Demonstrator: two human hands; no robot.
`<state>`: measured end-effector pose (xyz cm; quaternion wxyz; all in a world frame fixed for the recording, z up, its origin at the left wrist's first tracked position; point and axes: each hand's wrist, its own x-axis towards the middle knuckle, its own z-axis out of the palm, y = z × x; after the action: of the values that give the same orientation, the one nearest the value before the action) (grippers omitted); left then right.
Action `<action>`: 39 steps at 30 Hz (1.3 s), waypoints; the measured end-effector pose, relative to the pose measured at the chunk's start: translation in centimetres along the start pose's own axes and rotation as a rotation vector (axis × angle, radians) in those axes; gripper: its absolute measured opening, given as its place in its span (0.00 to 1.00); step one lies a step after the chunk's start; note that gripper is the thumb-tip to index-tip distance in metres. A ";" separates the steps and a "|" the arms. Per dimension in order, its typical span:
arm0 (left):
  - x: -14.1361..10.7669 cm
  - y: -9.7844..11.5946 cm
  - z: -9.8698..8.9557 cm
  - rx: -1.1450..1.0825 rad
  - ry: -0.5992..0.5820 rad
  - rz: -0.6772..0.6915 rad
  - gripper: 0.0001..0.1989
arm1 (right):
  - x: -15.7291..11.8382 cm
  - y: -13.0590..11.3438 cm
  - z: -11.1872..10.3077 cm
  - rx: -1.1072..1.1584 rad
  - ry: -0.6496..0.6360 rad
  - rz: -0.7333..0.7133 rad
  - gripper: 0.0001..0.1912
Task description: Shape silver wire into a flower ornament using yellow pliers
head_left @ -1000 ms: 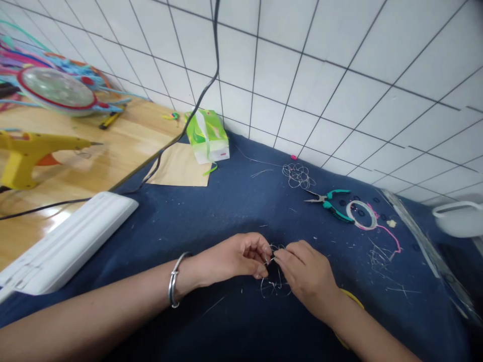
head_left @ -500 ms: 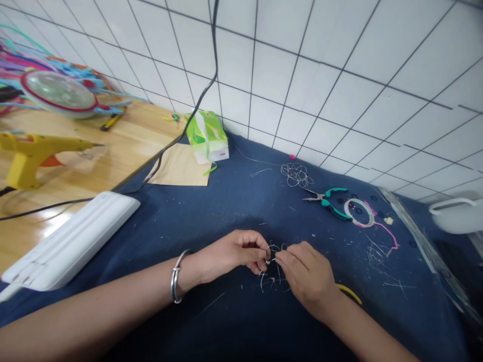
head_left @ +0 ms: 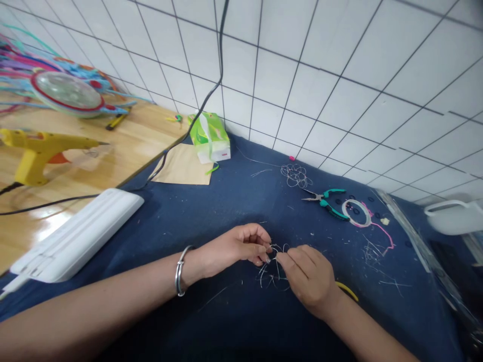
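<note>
Thin silvery wire (head_left: 272,281), bent into several loops with loose ends, hangs between my two hands over the dark blue cloth. My left hand (head_left: 241,249), with a silver bangle at the wrist, pinches the wire's left side between thumb and fingers. On the other side my right hand (head_left: 307,274) is closed, its thumb and forefinger gripping a strand. The fingers hide part of the wire. Partly covered by my right wrist, a curved yellow handle (head_left: 347,290) lies on the cloth.
Teal-handled pliers (head_left: 326,201), a coil of wire (head_left: 296,175), a white ring with pink cord (head_left: 356,213) and wire scraps lie beyond my hands. A tissue pack (head_left: 209,136) stands by the tiled wall. Leftward are a white power strip (head_left: 81,234) and a yellow glue gun (head_left: 41,151).
The whole view has shifted slightly. Both hands keep hold of the wire, with only small finger movements; the left fingertips have tilted a little.
</note>
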<state>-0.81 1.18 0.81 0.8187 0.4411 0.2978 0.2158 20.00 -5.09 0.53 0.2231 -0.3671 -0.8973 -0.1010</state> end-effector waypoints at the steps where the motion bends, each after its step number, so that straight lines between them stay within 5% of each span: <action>1: 0.0 0.0 0.0 -0.005 0.001 0.003 0.08 | 0.0 0.0 0.0 0.000 0.001 0.002 0.13; 17: -0.1 -0.2 0.3 0.106 -0.046 0.072 0.14 | -0.5 0.0 0.3 -0.045 0.003 0.094 0.11; 28: 0.1 -0.7 -0.2 0.133 -0.029 0.094 0.08 | -0.1 -0.4 0.1 0.035 0.006 0.216 0.06; 36: 0.1 -1.1 -0.6 0.477 0.078 0.126 0.04 | -0.2 -0.7 0.3 0.065 0.014 0.240 0.04; 39: 0.2 -0.8 -0.6 0.679 0.137 0.233 0.03 | -0.4 -0.8 0.4 0.064 0.010 0.236 0.06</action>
<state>-1.01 1.24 -0.22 0.5738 0.7031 0.3544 0.2254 19.54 -5.76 0.02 0.2497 -0.4624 -0.8495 -0.0474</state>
